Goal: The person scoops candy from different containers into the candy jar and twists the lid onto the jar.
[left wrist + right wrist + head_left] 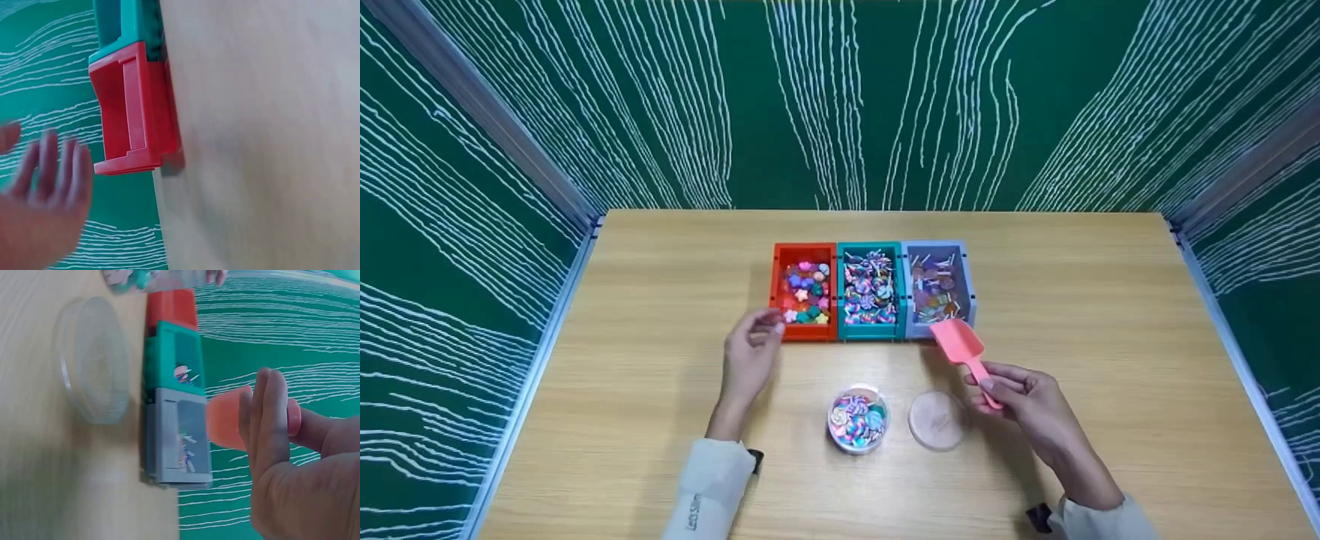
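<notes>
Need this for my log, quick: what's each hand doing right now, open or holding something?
Left hand: open, empty, near the red bin.
Right hand: holding the pink scoop.

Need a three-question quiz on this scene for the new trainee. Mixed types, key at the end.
1. Which hand holds the pink scoop?
2. True or false: the clear lid lies beside the round tub, not on it.
3. Fill in the colour: the teal bin sits between the red bin and the ____ bin.

Key:
1. The right hand.
2. True.
3. Gray, as in gray bin.
</notes>
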Demonstrator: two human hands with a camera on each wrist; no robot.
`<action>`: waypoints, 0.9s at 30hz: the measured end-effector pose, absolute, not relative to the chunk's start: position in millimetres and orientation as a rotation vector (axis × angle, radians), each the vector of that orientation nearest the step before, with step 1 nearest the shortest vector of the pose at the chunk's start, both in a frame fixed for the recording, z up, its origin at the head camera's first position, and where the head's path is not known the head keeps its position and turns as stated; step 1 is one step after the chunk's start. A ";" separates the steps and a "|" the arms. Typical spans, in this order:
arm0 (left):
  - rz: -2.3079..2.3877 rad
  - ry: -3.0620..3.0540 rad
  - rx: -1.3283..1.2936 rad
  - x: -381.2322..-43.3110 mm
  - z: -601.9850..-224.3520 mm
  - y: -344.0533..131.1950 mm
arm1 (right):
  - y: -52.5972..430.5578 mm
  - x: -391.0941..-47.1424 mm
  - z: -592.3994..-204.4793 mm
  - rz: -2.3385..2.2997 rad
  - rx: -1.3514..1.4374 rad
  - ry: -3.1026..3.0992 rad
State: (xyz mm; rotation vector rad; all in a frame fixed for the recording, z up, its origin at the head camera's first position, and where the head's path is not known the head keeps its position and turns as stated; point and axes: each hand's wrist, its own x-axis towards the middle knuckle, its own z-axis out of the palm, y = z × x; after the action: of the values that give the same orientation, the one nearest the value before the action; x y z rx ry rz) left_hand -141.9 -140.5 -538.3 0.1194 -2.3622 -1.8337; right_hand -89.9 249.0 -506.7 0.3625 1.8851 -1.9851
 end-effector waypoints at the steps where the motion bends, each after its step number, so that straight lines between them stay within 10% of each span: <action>1: -1.819 -2.337 0.176 -144.5 -538.0 -140.1 | 248.8 -91.4 -508.5 -1.987 0.382 1.879; 27: -1.615 -2.506 0.445 -199.2 -543.1 -139.1 | 236.7 -134.2 -511.2 -1.985 0.393 1.763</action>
State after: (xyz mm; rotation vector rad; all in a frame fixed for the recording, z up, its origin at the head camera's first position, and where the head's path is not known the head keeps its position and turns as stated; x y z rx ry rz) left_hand -199.2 -139.1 -543.1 0.4448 -2.5059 -1.6145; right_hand -134.2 236.7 -511.2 0.3931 1.7627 -1.9848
